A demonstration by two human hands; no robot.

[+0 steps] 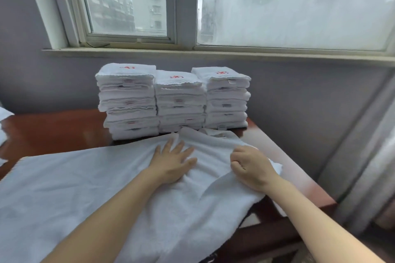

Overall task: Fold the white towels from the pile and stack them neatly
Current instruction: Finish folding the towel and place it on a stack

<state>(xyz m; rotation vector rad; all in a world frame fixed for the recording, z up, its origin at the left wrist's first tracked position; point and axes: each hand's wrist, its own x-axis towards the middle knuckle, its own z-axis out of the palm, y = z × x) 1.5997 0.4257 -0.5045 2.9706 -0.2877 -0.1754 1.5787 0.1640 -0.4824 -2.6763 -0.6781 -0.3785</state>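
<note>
Towel (89, 187), white, spread over the table's (53, 128) near edge below three stacks (173, 102) at its far edge: pinned flat by the left hand (173, 162), fingers straight, while its right end is gripped in the curled right hand (252, 166), apparently for folding.

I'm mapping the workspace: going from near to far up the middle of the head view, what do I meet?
Spread towel → middle stack of folded towels → grey wall → windowsill → window.
</note>
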